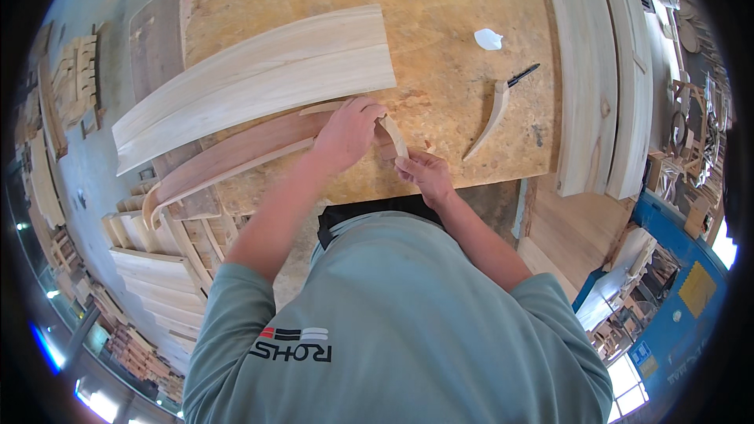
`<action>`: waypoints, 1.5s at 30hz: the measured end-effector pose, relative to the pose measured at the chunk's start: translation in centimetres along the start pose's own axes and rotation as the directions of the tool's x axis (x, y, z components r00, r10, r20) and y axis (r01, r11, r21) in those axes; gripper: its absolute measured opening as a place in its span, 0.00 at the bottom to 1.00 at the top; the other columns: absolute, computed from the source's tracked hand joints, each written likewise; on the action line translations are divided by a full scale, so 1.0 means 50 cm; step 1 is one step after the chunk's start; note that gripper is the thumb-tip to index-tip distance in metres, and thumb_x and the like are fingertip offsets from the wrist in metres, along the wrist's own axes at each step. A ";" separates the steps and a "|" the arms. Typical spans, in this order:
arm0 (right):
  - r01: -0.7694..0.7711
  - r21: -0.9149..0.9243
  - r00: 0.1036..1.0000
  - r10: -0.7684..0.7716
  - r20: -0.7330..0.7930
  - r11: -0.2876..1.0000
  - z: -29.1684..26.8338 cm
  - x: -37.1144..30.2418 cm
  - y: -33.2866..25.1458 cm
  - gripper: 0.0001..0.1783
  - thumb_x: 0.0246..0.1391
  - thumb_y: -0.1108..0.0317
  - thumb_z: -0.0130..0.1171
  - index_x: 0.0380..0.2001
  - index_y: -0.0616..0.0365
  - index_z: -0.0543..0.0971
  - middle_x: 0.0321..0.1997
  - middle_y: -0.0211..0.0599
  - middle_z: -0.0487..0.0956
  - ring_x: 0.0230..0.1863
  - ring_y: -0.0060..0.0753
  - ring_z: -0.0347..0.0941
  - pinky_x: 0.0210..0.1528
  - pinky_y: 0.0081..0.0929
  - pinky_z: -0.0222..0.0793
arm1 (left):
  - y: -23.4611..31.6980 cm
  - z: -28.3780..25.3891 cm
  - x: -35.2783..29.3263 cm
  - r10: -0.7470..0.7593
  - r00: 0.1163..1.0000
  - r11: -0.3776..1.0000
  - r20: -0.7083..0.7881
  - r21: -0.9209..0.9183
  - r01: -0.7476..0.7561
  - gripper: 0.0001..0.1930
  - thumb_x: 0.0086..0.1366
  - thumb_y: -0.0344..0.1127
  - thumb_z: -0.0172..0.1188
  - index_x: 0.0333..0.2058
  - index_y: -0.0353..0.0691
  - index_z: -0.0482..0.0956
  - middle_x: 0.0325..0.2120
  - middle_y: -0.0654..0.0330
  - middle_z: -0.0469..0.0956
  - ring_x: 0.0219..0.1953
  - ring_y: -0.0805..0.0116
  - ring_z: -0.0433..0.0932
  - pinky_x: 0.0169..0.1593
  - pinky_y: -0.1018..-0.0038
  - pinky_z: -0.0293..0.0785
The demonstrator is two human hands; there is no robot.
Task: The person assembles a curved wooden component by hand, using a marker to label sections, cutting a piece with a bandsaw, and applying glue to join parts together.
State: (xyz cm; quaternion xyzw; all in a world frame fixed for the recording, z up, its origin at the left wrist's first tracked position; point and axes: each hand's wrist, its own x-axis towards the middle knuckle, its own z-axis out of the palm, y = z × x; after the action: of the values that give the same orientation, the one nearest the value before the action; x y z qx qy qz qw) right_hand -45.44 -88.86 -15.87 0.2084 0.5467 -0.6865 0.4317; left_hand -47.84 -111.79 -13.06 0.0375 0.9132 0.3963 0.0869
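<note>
A small curved strip of pale wood (394, 137) stands at the right end of a long, reddish, bowed wooden board (243, 145) with pale edges. My left hand (351, 135) reaches over that end, fingers bent around the strip's upper tip; the hand hides part of the board. At the strip's lower end, my right hand (426, 176) pinches it between thumb and fingers. Whether strip and board are joined, I cannot tell. To the right lies a similar curved wooden piece (493, 118), with a black pen (524, 74) at its upper end.
A wide pale board (259, 78) lies beyond the reddish one on the worn workbench (463, 0). A small white object (488, 39) rests farther back. Long planks (585, 71) line the right side. Stacked wood (161, 283) stands at lower left, a blue machine (679, 283) at right.
</note>
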 end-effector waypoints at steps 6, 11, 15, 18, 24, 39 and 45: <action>-0.002 -0.016 1.000 0.002 -0.014 1.000 -0.013 0.010 0.021 0.20 0.58 0.67 0.68 0.51 0.67 0.82 0.31 0.27 0.80 0.30 0.18 0.71 0.33 0.17 0.65 | 0.073 0.038 -0.072 -0.421 0.907 0.902 0.003 -0.109 0.418 0.15 0.67 0.43 0.58 0.33 0.36 0.83 0.27 0.50 0.82 0.35 0.48 0.82 0.41 0.57 0.77; -0.011 -0.049 0.999 0.009 -0.036 0.999 -0.009 0.006 0.011 0.20 0.60 0.66 0.67 0.52 0.67 0.82 0.35 0.29 0.83 0.31 0.18 0.72 0.34 0.18 0.67 | 0.067 0.128 -0.074 -0.638 0.746 0.708 0.192 -0.235 0.666 0.27 0.69 0.55 0.55 0.27 0.34 0.83 0.19 0.53 0.81 0.26 0.59 0.83 0.34 0.63 0.78; 0.002 -0.064 1.000 -0.002 0.001 0.998 -0.015 0.010 0.012 0.19 0.62 0.66 0.65 0.52 0.67 0.82 0.38 0.30 0.84 0.34 0.18 0.74 0.37 0.17 0.68 | 0.054 0.151 -0.061 -0.656 0.729 0.687 0.197 -0.244 0.684 0.27 0.70 0.54 0.55 0.28 0.32 0.83 0.19 0.52 0.81 0.25 0.59 0.84 0.34 0.64 0.78; -0.005 -0.022 1.000 0.005 0.008 1.000 -0.010 0.009 0.014 0.19 0.62 0.65 0.64 0.52 0.67 0.82 0.38 0.30 0.84 0.35 0.18 0.74 0.39 0.17 0.69 | 0.050 0.174 -0.068 -0.665 0.706 0.627 0.246 -0.329 0.706 0.28 0.69 0.56 0.53 0.30 0.33 0.84 0.23 0.47 0.82 0.30 0.53 0.83 0.38 0.61 0.78; 0.062 -0.609 0.991 -0.122 -0.058 0.791 -0.042 -0.004 -0.045 0.21 0.59 0.58 0.68 0.48 0.63 0.83 0.34 0.34 0.84 0.32 0.23 0.75 0.38 0.25 0.72 | 0.066 0.156 -0.060 -0.633 0.741 0.695 0.225 -0.256 0.672 0.30 0.70 0.60 0.48 0.34 0.35 0.85 0.31 0.42 0.83 0.41 0.41 0.83 0.47 0.53 0.76; -0.088 -0.561 0.696 -0.352 -0.626 0.823 -0.385 0.183 -0.408 0.15 0.56 0.62 0.64 0.24 0.64 0.79 0.18 0.37 0.77 0.15 0.26 0.70 0.16 0.25 0.67 | 0.064 0.144 -0.065 -0.653 0.721 0.661 0.232 -0.289 0.692 0.32 0.67 0.61 0.52 0.24 0.35 0.84 0.21 0.52 0.82 0.29 0.56 0.83 0.40 0.63 0.76; 0.436 -0.244 0.737 -0.500 -0.456 0.866 -0.241 0.075 -0.338 0.12 0.61 0.64 0.57 0.31 0.62 0.72 0.22 0.39 0.78 0.18 0.31 0.74 0.21 0.30 0.74 | 0.069 0.143 -0.063 -0.680 0.694 0.618 0.237 -0.324 0.716 0.32 0.68 0.62 0.52 0.24 0.35 0.85 0.22 0.51 0.82 0.31 0.56 0.84 0.41 0.63 0.77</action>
State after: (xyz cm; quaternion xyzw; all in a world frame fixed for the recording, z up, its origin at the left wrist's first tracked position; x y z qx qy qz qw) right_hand -63.60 -78.50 -12.88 0.2098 0.7152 -0.6594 0.0983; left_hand -43.37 -104.72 -14.93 -0.3203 0.7519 0.5031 0.2810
